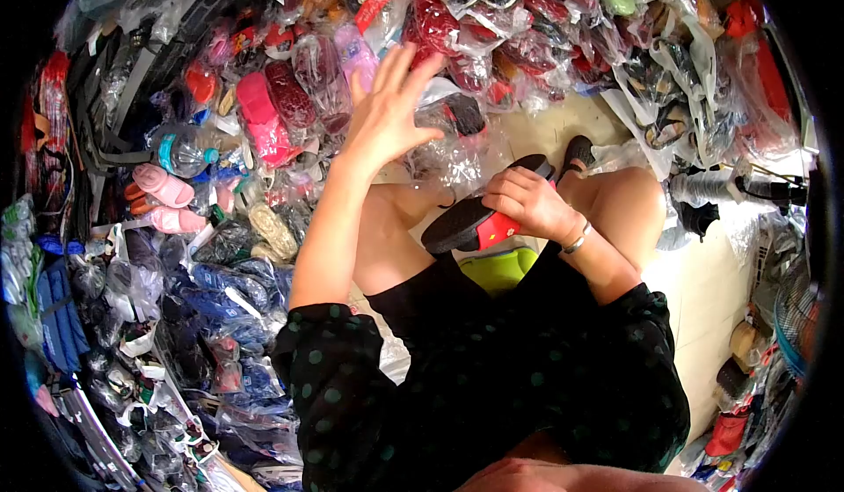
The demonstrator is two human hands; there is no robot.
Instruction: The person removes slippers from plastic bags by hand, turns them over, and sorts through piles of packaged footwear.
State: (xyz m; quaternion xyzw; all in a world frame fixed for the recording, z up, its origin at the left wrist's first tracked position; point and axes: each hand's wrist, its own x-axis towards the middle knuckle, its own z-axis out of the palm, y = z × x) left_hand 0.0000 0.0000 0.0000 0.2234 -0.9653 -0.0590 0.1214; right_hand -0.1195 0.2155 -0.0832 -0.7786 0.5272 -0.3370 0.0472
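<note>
The left hand (387, 118) hung spread in the air near bagged shoes (431, 21) — while the right hand (532, 202) clasped a red-and-black shoe (462, 228) around its middle.

1 head-worn camera is looking forward and steeply down from just above a black, green-dotted fabric top (527, 378).

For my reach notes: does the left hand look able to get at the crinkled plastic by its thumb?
Probably yes: the left hand looks empty with fingers spread, and nothing visible blocks the crinkled plastic just past its thumb.
</note>
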